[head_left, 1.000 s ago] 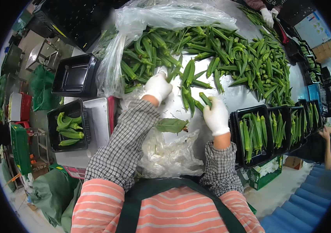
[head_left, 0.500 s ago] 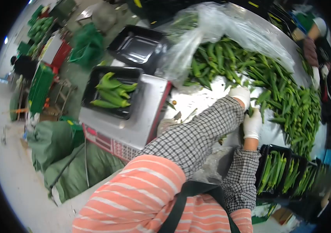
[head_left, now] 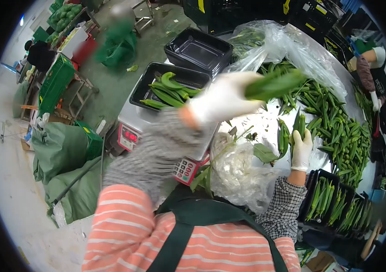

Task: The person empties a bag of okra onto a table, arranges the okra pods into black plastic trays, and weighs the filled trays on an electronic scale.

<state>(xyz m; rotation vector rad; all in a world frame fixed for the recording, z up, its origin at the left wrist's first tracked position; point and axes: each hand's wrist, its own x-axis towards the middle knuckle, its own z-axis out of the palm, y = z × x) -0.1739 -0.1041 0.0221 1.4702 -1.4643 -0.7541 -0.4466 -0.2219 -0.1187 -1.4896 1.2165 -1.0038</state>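
My left hand (head_left: 227, 99), gloved in white and blurred, is closed round green okra pods (head_left: 276, 85), held up between the scale and the heap. Near it, a black tray (head_left: 138, 86) with several pods (head_left: 168, 90) rests on the scale (head_left: 129, 119), whose red display is lit. My right hand (head_left: 302, 149), also in a white glove, grips an okra pod (head_left: 299, 125) over the metal table (head_left: 272, 115). A large okra heap (head_left: 333, 131) spreads beyond and to the right of my right hand. A single pod (head_left: 283, 137) lies just left of that hand.
Stacked black trays (head_left: 199, 51) stand behind the scale. Crumpled clear plastic (head_left: 236, 172) and a loose leaf (head_left: 264, 153) lie before me. Trays filled with okra (head_left: 321, 197) line the right side. Another person (head_left: 383, 68) stands at the far right. Plastic sheeting (head_left: 310, 59) covers the back.
The view has swung left, bringing the scale closer to the middle. My left hand has lifted okra off the table and moved left near the tray. My right hand stays low over the table.
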